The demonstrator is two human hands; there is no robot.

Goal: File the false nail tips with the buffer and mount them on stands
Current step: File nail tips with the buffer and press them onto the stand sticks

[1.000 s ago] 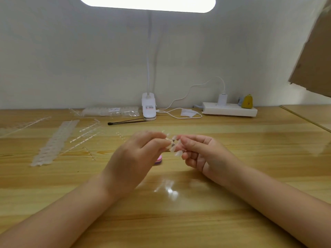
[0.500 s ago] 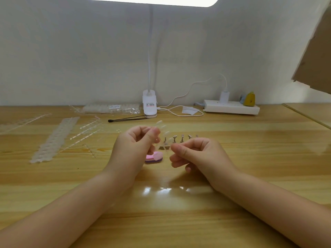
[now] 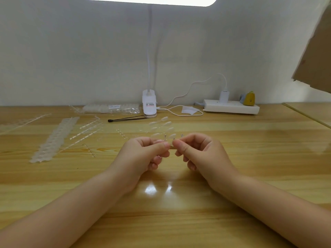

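Both hands meet above the middle of the wooden desk [image 3: 250, 158]. My left hand [image 3: 143, 154] and my right hand [image 3: 198, 153] each pinch the lower end of a clear strip of false nail tips [image 3: 161, 127], thumb against forefinger. The strip stands up and away from the fingers, with several oval tips branching off it. Just behind the fingertips, the small metal tops of the stands [image 3: 181, 135] poke out. The buffer is not visible.
A clip lamp base [image 3: 149, 105] stands at the back with a black stick tool [image 3: 127, 119] in front of it. A bag of nail tips [image 3: 111, 108] and loose clear strips [image 3: 53, 138] lie at the left. A white power strip [image 3: 231, 106] sits back right, and cardboard [image 3: 315, 51] overhangs.
My hands drew apart half a second ago and have come together again on the strip. The pink buffer seen then beside my left hand is now out of sight.
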